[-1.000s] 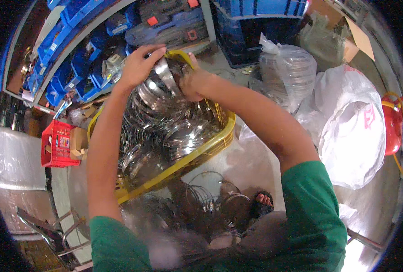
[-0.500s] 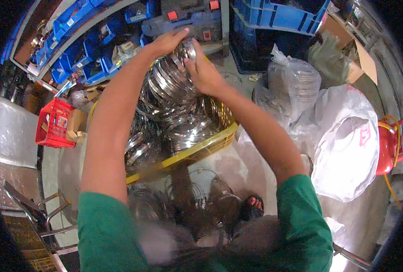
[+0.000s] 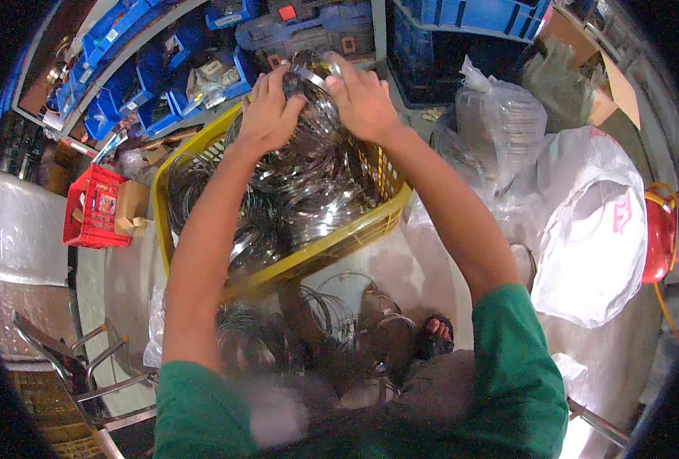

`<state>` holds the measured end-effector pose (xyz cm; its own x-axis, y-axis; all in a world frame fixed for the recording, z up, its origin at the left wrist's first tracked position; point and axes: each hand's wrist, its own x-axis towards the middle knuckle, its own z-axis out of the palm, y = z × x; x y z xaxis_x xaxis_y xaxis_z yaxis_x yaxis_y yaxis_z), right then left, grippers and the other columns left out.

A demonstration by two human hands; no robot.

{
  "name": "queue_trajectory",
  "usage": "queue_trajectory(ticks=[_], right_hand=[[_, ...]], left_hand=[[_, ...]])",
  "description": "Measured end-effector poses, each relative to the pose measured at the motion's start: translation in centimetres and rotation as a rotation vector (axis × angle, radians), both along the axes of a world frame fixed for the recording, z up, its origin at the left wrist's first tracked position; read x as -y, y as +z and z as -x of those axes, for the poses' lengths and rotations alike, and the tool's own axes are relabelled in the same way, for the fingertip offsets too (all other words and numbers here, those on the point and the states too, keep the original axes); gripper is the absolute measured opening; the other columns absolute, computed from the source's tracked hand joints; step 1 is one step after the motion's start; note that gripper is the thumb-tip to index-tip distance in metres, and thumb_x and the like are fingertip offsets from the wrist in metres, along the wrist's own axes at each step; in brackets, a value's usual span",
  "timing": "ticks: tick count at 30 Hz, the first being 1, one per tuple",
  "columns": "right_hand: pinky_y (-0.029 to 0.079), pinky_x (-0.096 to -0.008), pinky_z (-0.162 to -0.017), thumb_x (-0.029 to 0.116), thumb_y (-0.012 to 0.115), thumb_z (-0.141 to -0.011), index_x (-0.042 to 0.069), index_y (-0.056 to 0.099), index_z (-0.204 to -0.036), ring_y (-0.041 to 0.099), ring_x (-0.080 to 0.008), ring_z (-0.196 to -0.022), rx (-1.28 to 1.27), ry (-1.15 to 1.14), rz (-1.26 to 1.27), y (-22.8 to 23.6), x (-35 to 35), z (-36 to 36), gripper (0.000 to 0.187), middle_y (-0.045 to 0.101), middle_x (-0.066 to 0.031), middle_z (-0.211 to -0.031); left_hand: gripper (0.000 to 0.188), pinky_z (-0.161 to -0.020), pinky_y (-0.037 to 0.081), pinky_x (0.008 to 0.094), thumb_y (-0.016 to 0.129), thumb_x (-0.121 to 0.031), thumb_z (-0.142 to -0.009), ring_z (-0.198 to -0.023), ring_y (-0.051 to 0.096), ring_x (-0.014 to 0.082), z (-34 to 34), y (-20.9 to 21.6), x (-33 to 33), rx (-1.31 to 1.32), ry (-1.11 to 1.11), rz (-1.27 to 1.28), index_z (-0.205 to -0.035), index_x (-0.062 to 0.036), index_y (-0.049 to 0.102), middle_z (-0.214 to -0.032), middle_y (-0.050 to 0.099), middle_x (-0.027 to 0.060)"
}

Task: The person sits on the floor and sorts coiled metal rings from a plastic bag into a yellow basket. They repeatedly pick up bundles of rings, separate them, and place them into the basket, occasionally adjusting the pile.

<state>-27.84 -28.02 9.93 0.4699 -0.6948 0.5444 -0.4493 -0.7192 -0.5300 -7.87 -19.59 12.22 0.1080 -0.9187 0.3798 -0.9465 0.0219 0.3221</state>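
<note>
A yellow plastic basket (image 3: 324, 249) in front of me is heaped with shiny coiled metal rings (image 3: 320, 218). At its far end, a bundle of thin metal rings (image 3: 318, 122) lies between my two hands. My left hand (image 3: 271, 113) grips the bundle's left side, thumb toward the middle. From the right, my right hand (image 3: 365, 101) curls over the upper edge of the same bundle. The undersides of the fingers are partly hidden by the hands and rings.
More metal rings (image 3: 251, 344) lie on the floor near my feet. Blue bins (image 3: 137, 92) fill a rack at far left. A red crate (image 3: 95, 206) stands left. Bagged rings (image 3: 500, 130), a white sack (image 3: 596, 237) and a blue crate (image 3: 473, 19) are on the right.
Both hands have come lower and nearer me on the bundle, and the ring bundle has shifted with them. The left forearm has moved right, uncovering more of the basket's left side.
</note>
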Motion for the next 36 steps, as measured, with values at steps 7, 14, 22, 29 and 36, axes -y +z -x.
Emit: queue_trajectory(ticks=[7, 14, 22, 29, 36], right_hand=[[0.027, -0.0413, -0.119, 0.059, 0.041, -0.103, 0.0, 0.029, -0.157, 0.037, -0.0357, -0.146, 0.396, 0.176, -0.558, 0.4, 2.6, 2.5, 0.08, 0.042, -0.0277, -0.153], [0.05, -0.0379, -0.094, 0.052, 0.053, -0.101, -0.002, 0.058, -0.131, 0.065, -0.0268, -0.102, 0.196, 0.102, -0.446, 0.8, -0.2, 12.3, 0.062, 0.068, -0.0188, -0.113], [0.055, -0.0452, -0.072, 0.035, 0.063, -0.097, 0.002, 0.069, -0.103, 0.07, -0.0363, -0.079, -0.065, -0.671, -0.721, -11.9, -23.2, 35.1, 0.035, 0.071, -0.0184, -0.086], [0.023, -0.0578, -0.119, 0.057, 0.061, -0.094, 0.005, 0.034, -0.155, 0.039, -0.0461, -0.139, -0.655, -0.844, -0.578, -25.5, -24.9, 43.0, 0.084, 0.039, -0.0283, -0.152], [0.052, -0.0494, -0.085, 0.014, 0.059, -0.098, 0.001, 0.059, -0.105, 0.07, -0.0337, -0.091, -0.567, -0.525, -0.491, -26.9, -26.2, 37.1, 0.015, 0.07, -0.0142, -0.097]], left_hand=[[0.08, -0.118, 0.024, 0.0595, 0.055, -0.056, -0.097, -0.147, 0.028, 0.0485, 2.7, 2.6, -1.4, 0.099, 0.015, 0.233, -0.16, -0.0176, 0.025, -0.16, 0.03, 0.0263], [0.068, -0.12, 0.024, 0.0549, 0.054, -0.05, -0.099, -0.147, 0.032, 0.0408, 6.7, 2.1, 3.3, 0.541, -0.18, 0.081, -0.156, -0.0166, 0.036, -0.16, 0.035, 0.0202], [0.059, -0.108, 0.04, 0.0558, 0.062, -0.038, -0.097, -0.133, 0.049, 0.0394, 13.3, 5.0, -9.6, 0.318, -0.448, 0.344, -0.144, -0.0051, 0.05, -0.145, 0.051, 0.02], [0.044, -0.091, 0.049, 0.0451, 0.07, -0.037, -0.089, -0.109, 0.061, 0.0302, 20.9, -5.6, -22.9, 0.025, -0.974, -0.37, -0.12, -0.0061, 0.065, -0.12, 0.061, 0.0119], [0.106, -0.114, 0.037, 0.0522, 0.082, -0.053, -0.076, -0.138, 0.04, 0.0462, 17.9, -12.6, -29.4, -0.156, -0.239, -1.061, -0.154, -0.0015, 0.031, -0.149, 0.041, 0.0272]])
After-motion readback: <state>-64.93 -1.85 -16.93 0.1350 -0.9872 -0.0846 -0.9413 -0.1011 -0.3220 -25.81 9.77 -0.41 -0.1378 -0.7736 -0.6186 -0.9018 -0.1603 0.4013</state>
